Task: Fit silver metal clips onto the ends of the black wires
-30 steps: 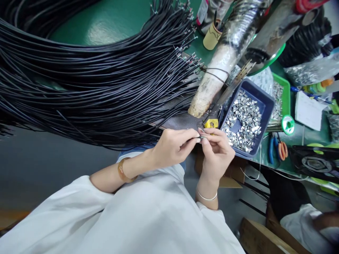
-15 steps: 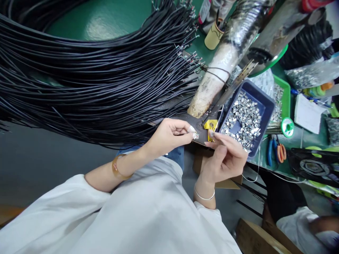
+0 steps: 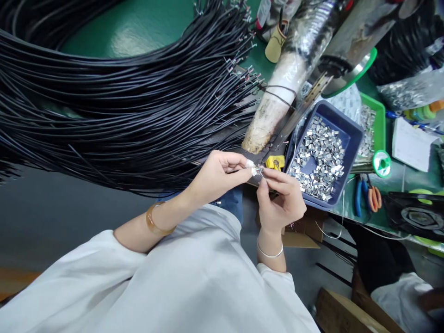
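Note:
My left hand (image 3: 222, 173) pinches a small silvery piece (image 3: 257, 171) between thumb and forefinger, at the table's front edge. White wrapping covers those fingertips. It looks like a small connector or a wire end; its exact kind is too small to tell. My right hand (image 3: 281, 196) is closed too, its thumb and fingertips meeting at the right side of that piece. What the right fingers themselves grip is hidden. Just beyond the fingertips is a yellow block-like fixture (image 3: 274, 162). To the right, small metal shells (image 3: 321, 157) fill part of a dark blue tray (image 3: 354, 134).
A thick bundle of black cables (image 3: 138, 106) with stripped ends spreads across the left. A white-wrapped post (image 3: 265, 113) leans behind my hands. At right are a green tray (image 3: 380, 122), a solder spool (image 3: 381, 163), pliers (image 3: 362, 196) and paper (image 3: 412, 143). Another person sits lower right.
My right hand has moved left from beside the yellow fixture and the tray, bringing its fingertips to the small piece. The left hand stays nearly in place, still pinching.

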A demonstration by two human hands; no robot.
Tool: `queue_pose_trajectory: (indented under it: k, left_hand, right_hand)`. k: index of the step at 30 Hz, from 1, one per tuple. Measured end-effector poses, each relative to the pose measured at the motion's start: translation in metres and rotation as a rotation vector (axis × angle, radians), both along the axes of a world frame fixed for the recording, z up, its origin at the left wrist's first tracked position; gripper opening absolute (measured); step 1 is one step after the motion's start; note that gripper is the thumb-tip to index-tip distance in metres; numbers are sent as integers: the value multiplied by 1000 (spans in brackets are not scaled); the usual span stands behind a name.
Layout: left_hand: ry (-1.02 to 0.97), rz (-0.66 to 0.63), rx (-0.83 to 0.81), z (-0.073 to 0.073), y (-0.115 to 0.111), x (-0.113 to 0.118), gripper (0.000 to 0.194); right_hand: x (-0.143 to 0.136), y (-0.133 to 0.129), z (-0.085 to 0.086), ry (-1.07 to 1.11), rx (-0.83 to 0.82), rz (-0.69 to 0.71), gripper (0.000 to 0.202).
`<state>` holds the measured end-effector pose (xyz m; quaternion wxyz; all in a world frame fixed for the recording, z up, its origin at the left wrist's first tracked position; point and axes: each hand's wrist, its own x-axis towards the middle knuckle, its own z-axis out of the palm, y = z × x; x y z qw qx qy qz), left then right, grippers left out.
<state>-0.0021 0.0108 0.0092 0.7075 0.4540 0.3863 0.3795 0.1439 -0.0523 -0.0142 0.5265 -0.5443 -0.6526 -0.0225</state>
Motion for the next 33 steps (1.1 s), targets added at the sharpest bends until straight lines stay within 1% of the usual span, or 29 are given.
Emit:
queue_pose_trajectory:
  k: [3,8,12,15,19,25,30,33]
  left_hand:
    - [-19,9,6,0,1,2,10]
    - [-10,32,23,-2,1,3,8]
    - [-21,51,-6,-2,1,5,6]
    - [-29,86,-16,0,1,8,5]
    - [-19,129,-2,2,1,10,2]
    - [-60,134,9,4,3,9,1]
    - [-11,101,7,2,2,6,4]
    - [-20,89,2,2,2,6,5]
  right_hand:
    - [1,2,1,-83,35,-15,20]
    - [2,3,-1,-116,28,-33,18]
    - [2,3,-3,-165,43,-44,16]
    - [1,4,-3,-171,63,-59,18]
    - [-1,6,0,-161,46,-79,18]
    - [-6,7,6,-136,32,-88,20]
    - [-5,6,5,-154,48,-87,17]
    - [-4,5,5,-157,34,-92,16]
